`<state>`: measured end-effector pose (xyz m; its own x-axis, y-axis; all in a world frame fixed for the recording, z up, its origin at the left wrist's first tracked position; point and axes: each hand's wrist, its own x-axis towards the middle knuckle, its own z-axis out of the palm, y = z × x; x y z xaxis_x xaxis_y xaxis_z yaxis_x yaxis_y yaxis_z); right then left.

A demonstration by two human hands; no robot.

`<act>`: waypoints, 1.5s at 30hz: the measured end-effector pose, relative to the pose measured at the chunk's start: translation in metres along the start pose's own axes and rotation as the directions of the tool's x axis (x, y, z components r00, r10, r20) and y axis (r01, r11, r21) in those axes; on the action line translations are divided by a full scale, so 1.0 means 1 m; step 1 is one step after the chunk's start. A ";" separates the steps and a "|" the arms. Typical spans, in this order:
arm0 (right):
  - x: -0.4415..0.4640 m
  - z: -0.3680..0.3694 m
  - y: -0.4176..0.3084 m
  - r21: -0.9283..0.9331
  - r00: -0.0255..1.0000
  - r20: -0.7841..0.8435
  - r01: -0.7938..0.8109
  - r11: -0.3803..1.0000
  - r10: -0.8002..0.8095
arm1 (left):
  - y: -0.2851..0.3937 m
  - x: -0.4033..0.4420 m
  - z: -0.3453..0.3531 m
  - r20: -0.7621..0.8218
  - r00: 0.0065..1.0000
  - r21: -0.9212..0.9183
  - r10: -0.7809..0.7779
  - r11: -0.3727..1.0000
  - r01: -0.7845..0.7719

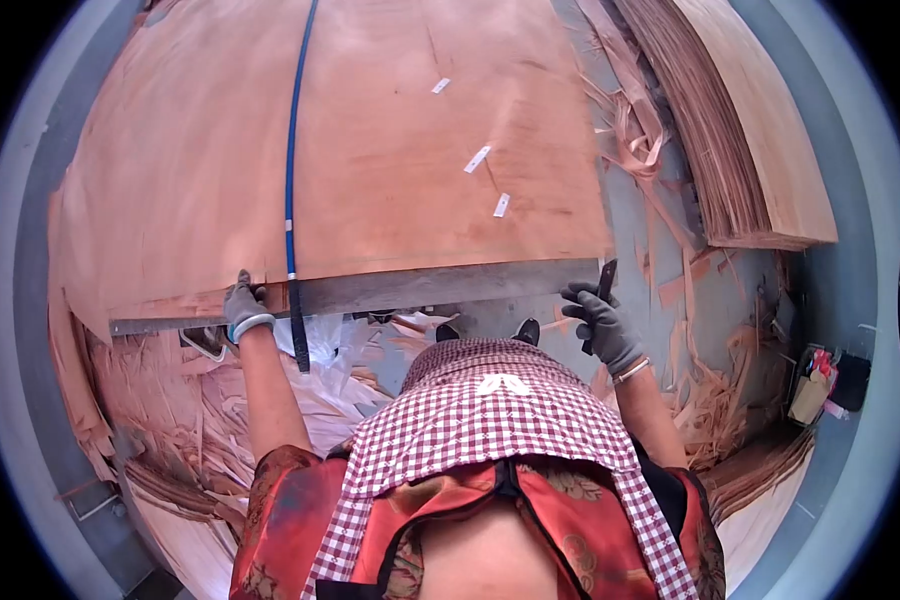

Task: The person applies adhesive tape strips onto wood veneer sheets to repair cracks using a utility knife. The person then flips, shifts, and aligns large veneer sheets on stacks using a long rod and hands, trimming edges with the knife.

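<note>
A wide reddish-brown wood veneer sheet (400, 170) lies before me on a stack, with small white tape pieces (477, 159) stuck on it. My left hand (246, 302), in a grey glove, is closed at the near left edge of the sheet. A long blue rod (291, 180) with a black end runs across the sheet, just right of that hand. My right hand (607, 328), also gloved, is closed around a dark knife-like tool (607, 279) beside the near right corner. The tool's exact kind is hard to make out.
A tall stack of veneer (715, 130) stands at the right. Torn veneer strips (710, 395) litter the floor on both sides. Clear plastic film (330, 350) lies below the near edge. A small holder with items (815, 388) is at the far right.
</note>
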<state>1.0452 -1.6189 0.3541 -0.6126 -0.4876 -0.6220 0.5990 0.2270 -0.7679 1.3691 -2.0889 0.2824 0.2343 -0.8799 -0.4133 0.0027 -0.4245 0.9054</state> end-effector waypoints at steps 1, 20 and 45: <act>-0.008 -0.005 -0.006 -0.033 1.000 0.019 -0.024 0.999 0.024 | 0.010 -0.004 0.000 -0.061 0.998 0.036 0.003 0.999 -0.001; -0.042 -0.104 0.038 -0.016 0.985 -0.056 -0.164 0.986 0.163 | 0.000 0.024 -0.047 0.050 0.999 0.007 0.005 1.000 -0.006; -0.007 -0.375 0.022 -0.049 0.956 -0.198 -0.230 0.972 0.217 | -0.060 -0.450 0.330 0.844 0.407 0.251 0.348 0.414 -0.875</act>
<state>0.8693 -1.2946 0.2840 -0.5580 -0.2501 -0.7913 0.6983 0.3738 -0.6105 0.9427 -1.7383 0.3821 -0.7247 -0.6860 0.0653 -0.4474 0.5405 0.7125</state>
